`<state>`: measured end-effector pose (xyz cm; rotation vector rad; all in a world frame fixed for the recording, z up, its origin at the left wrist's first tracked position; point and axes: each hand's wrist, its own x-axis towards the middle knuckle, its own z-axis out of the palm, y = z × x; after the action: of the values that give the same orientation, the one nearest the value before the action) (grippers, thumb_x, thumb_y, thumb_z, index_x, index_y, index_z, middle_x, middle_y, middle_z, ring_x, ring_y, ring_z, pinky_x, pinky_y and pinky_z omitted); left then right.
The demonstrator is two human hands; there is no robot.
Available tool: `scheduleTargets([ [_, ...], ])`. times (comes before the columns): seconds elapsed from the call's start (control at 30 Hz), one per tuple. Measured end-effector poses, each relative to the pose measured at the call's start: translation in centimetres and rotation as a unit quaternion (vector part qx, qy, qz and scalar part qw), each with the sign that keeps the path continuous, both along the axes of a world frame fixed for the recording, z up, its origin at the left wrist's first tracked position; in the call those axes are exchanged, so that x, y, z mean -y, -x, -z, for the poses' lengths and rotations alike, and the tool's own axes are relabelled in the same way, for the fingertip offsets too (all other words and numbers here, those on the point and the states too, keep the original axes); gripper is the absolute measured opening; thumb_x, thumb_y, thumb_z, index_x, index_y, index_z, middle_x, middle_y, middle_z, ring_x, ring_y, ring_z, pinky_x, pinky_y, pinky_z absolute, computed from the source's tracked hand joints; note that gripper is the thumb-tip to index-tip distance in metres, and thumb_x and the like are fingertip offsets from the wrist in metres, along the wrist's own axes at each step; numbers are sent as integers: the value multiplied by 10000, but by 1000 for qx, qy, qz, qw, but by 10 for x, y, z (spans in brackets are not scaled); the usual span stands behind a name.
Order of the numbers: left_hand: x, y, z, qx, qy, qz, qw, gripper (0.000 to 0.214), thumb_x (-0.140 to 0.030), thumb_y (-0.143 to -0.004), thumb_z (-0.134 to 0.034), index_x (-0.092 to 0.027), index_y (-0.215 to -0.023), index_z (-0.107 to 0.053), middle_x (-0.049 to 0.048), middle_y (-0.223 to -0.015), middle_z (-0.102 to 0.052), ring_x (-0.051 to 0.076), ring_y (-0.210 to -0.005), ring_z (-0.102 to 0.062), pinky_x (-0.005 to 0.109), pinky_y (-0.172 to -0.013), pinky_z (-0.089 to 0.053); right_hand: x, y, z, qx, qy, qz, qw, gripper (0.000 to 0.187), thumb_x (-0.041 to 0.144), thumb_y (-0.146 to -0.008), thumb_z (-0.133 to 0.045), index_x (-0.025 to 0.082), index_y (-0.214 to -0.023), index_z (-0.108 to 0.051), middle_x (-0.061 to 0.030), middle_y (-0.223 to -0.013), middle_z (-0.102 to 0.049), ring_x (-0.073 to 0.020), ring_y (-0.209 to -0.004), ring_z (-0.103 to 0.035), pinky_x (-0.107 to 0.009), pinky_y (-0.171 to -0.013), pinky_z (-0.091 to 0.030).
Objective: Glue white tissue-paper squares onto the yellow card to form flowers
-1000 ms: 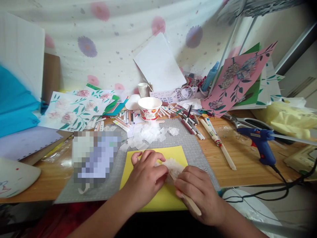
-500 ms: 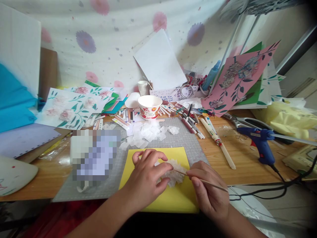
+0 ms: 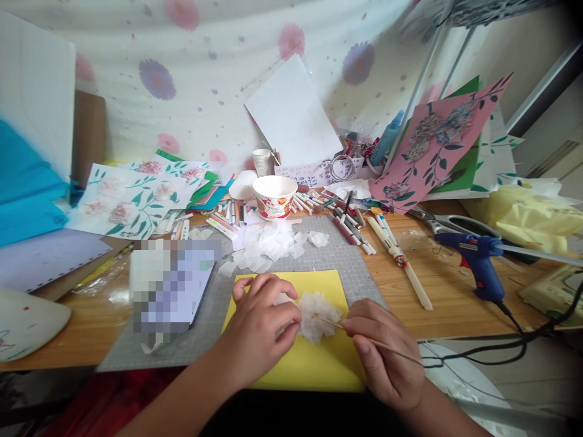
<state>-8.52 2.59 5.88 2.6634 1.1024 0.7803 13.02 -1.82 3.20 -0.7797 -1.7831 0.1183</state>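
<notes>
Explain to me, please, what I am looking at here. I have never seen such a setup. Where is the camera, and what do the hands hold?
There is no machine here: a person works with two bare hands. The camera is worn on the head, looking forward and down. The right hand holds a thin stick, its tip at a white papery cluster on a yellow sheet. The left hand is beside the cluster; whether it pinches anything is hard to tell. Beneath the sheet is a gray mat. Beyond it are loose white pieces, a paper bowl and markers; a blue glue gun lies to the right.
</notes>
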Motion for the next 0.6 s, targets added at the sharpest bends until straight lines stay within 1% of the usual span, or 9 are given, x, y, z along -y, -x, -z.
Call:
scheduleTargets([
  [0.07,-4,2,-4,8,-14,-15,1000,181,-127,-826,-582,-261,-729,-656,-11,-977,-668,225,-987,-573,427,-863,-237,0,0,0,-7,3,20,1000,235,77,-881,-476,189,-1038,-611,-51,-708,-634,-191,-614,-594,-319,-548,-486],
  [0.13,-12,8,-8,9,-35,-49,998,173,-154,-848,-566,-265,-759,-664,-5,-961,-676,227,-964,-588,429,-856,-243,-1,2,0,-1,7,26,1000,238,67,-877,-485,190,-1031,-618,-46,-700,-634,-186,-605,-592,-311,-547,-488],
  [0.23,-28,21,-13,-18,-54,-133,989,171,-171,-862,-533,-260,-818,-672,15,-969,-689,241,-954,-600,422,-830,-259,-3,4,-2,15,8,3,1000,231,67,-882,-482,187,-1022,-620,-52,-705,-650,-186,-603,-597,-311,-554,-494],
  [0.3,-40,30,-16,-48,-49,-190,979,177,-167,-844,-522,-255,-853,-676,23,-994,-697,256,-972,-602,412,-819,-277,-4,4,-3,20,1,-17,1000,215,79,-890,-474,179,-1017,-615,-61,-711,-655,-190,-604,-599,-319,-559,-498],
  [0.37,-50,36,-19,-77,-35,-226,970,177,-172,-829,-531,-256,-863,-683,17,-995,-707,265,-981,-605,409,-827,-295,-3,3,-4,26,-5,-26,999,200,90,-899,-470,175,-1017,-608,-65,-710,-656,-192,-603,-600,-325,-561,-501],
  [0.53,-74,40,-28,-143,17,-249,958,202,-144,-829,-545,-261,-843,-709,5,-956,-743,255,-980,-608,418,-866,-317,-2,-3,-2,69,12,-19,997,153,152,-961,-475,187,-1030,-607,-65,-707,-682,-196,-612,-641,-319,-578,-536],
  [0.6,-85,38,-32,-174,35,-254,951,200,-139,-826,-554,-256,-819,-716,13,-941,-751,263,-978,-610,429,-871,-318,-1,-4,-1,59,17,-25,998,162,198,-986,-468,200,-1037,-621,-65,-711,-691,-202,-617,-654,-321,-580,-546],
])
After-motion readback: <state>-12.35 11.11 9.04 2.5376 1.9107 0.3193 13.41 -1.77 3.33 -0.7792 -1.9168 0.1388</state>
